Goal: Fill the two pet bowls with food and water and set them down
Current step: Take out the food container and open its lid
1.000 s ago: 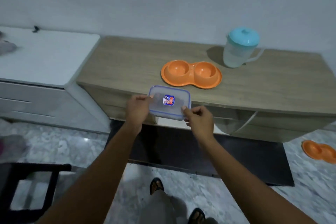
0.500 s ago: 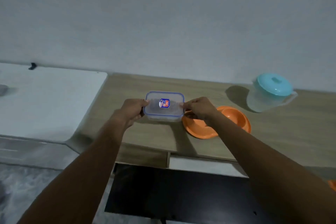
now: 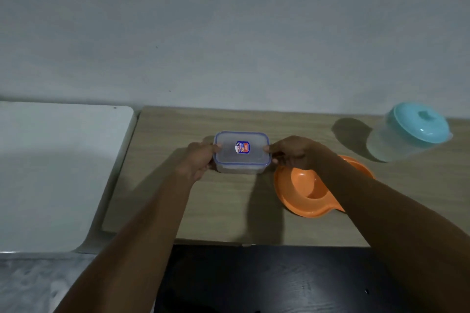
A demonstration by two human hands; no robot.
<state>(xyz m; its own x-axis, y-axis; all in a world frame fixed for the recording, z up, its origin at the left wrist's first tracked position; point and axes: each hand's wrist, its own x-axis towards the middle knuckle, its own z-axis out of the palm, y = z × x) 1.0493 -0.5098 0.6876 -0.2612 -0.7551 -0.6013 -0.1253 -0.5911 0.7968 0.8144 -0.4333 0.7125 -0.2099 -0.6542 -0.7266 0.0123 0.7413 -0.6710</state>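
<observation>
On the wooden table, the orange double pet bowl lies just right of the lidded food container. The container's long axis runs left to right, and its short ends are clasped by the left hand and right hand. The right hand is nearer the bowl.

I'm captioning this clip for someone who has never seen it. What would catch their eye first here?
Most striking is the clear lidded food container with a blue seal, held at both short ends by the left hand and right hand over the wooden counter. Just right of it lies the bright orange double pet bowl, partly hidden under the right forearm. At far right stands a frosted pitcher with a turquoise lid.
</observation>
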